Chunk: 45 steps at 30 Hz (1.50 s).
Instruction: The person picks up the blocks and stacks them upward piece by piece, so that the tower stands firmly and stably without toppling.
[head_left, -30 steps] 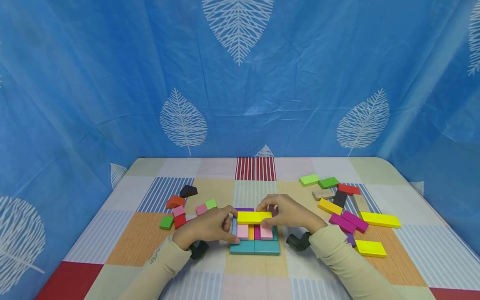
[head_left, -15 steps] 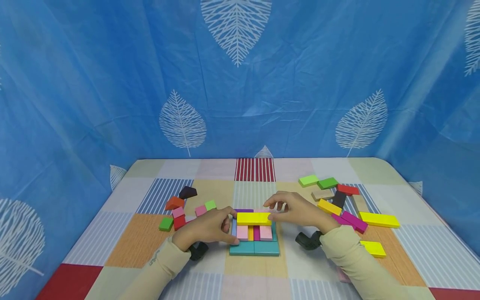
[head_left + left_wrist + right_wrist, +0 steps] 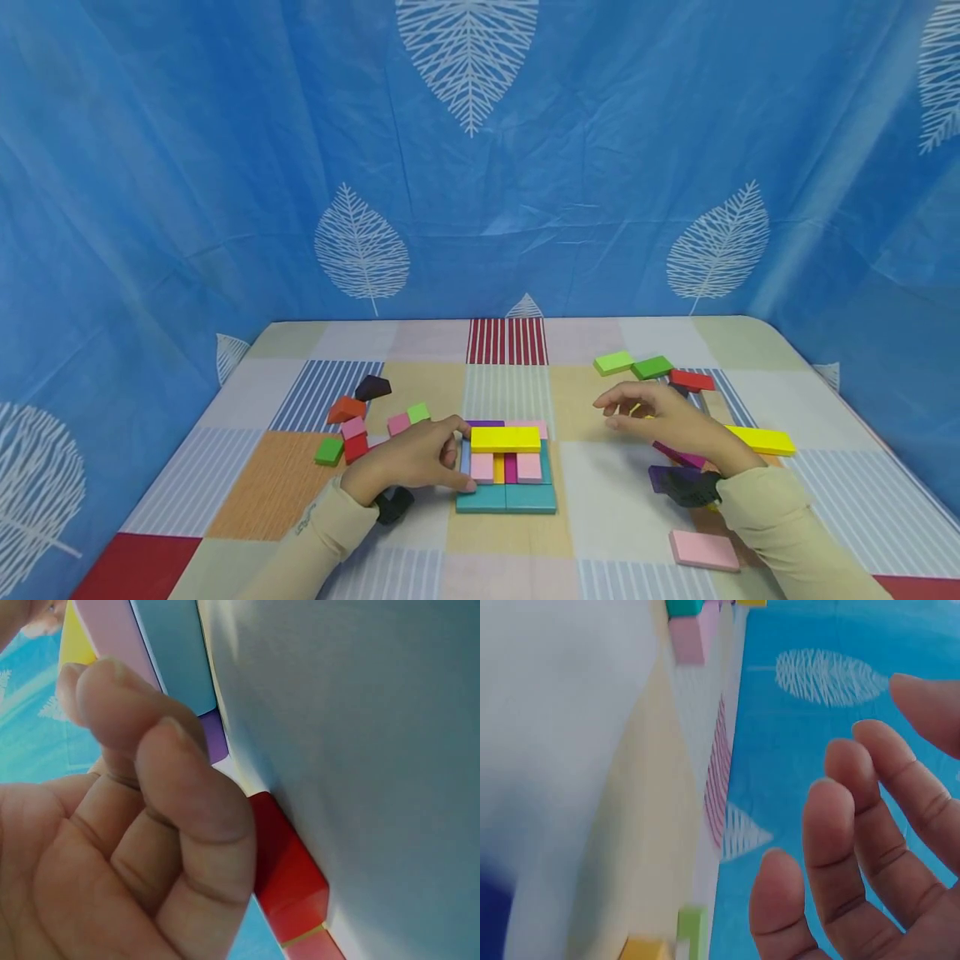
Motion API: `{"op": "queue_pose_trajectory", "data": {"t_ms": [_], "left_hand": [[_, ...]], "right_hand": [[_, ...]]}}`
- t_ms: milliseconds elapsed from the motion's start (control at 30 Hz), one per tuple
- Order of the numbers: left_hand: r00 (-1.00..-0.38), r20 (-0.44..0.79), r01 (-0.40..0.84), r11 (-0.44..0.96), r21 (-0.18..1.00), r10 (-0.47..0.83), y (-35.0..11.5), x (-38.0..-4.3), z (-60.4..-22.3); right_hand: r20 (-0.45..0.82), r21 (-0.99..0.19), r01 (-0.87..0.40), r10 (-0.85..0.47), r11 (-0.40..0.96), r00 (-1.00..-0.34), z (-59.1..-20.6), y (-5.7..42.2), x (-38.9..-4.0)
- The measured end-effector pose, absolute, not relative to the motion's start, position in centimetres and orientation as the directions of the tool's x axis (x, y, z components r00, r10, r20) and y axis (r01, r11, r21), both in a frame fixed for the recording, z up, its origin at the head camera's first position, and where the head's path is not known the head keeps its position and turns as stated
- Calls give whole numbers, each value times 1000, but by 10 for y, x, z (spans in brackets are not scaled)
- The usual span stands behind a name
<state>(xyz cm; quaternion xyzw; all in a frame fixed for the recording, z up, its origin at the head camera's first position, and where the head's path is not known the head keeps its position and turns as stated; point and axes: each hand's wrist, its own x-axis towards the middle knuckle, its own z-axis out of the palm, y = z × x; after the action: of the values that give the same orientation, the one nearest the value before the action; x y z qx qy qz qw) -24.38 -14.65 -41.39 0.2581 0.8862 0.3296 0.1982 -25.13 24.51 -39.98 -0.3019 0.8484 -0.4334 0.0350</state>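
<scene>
In the head view, a low structure of wooden blocks stands mid-table: teal blocks (image 3: 530, 498) along the front, pink blocks (image 3: 528, 468) behind them, and a yellow block (image 3: 506, 439) lying across the top. My left hand (image 3: 422, 454) holds the structure's left side, index fingertip at the back corner and thumb at the front corner. Its other fingers (image 3: 199, 795) curl inward in the left wrist view, beside a light blue block (image 3: 176, 656). My right hand (image 3: 663, 421) hovers over the right-hand pile, fingers loosely bent, and the right wrist view shows nothing in it.
Left of the structure lie loose blocks, including green (image 3: 329, 451), orange (image 3: 347, 409) and black (image 3: 372, 387) ones. At right are light green (image 3: 613, 363), red (image 3: 692, 380) and yellow (image 3: 761, 440) blocks, partly behind my right arm. A pink block (image 3: 705, 551) lies nearer the front.
My right hand has let go of the yellow block, which rests on the structure, and has moved right to the loose blocks. The left hand has stayed in place.
</scene>
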Motion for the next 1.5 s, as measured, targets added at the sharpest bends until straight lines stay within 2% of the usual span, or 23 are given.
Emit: {"op": "queue_pose_trajectory", "data": {"t_ms": [267,633,867,1167,1500], "left_hand": [[-786,-177,332,647,686,592,-147,-243,-414],[-788,-183,324,648,689,588,-147,-243,-413],[-792,-176,327,650,686,584,-146,-244,-412],[-794,-187,313,652,690,578,-146,-242,-415],[-794,-184,315,650,692,580,-146,-242,-416]], "right_hand": [[202,-792,-430,-479,433,-854,-403,295,-245],[197,-683,-333,-275,649,-941,-411,354,-232],[210,-614,-260,-163,746,-964,-417,387,-228],[-2,-548,-80,-96,833,-995,-425,424,-230],[-118,-486,-48,-120,872,-986,-435,434,-232]]}}
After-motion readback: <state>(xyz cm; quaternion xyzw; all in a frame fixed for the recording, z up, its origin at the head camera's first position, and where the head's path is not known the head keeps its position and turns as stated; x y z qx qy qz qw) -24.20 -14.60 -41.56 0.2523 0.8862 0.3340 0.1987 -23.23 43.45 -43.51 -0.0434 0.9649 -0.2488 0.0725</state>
